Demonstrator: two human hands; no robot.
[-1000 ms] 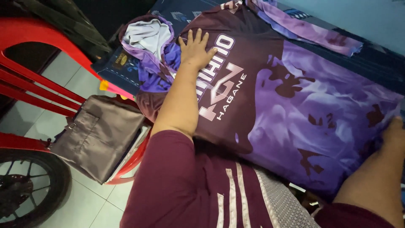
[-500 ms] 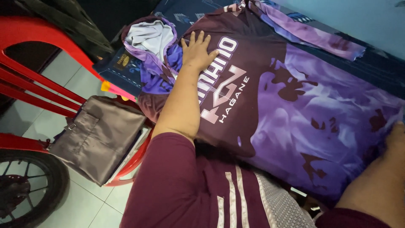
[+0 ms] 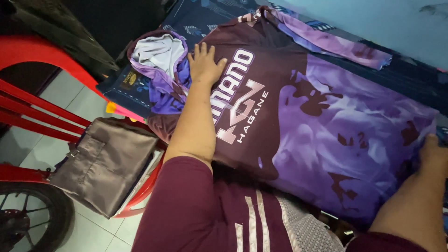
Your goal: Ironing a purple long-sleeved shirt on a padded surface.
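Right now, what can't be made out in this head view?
- Right hand: cut by the right edge; its fingers and any grip on the purple jersey are unseen.
- Jersey's near hem: hidden behind the maroon sleeve.
- Lettering on the jersey: partly covered by the left hand and forearm.
- Grey bag: closed, contents unseen.
- Wheel: cut by the bottom-left corner.

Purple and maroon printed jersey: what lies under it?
Beneath the purple and maroon printed jersey, a dark blue patterned cloth shows past its edges. The left hand presses on top. Whatever lies directly under the middle is covered.
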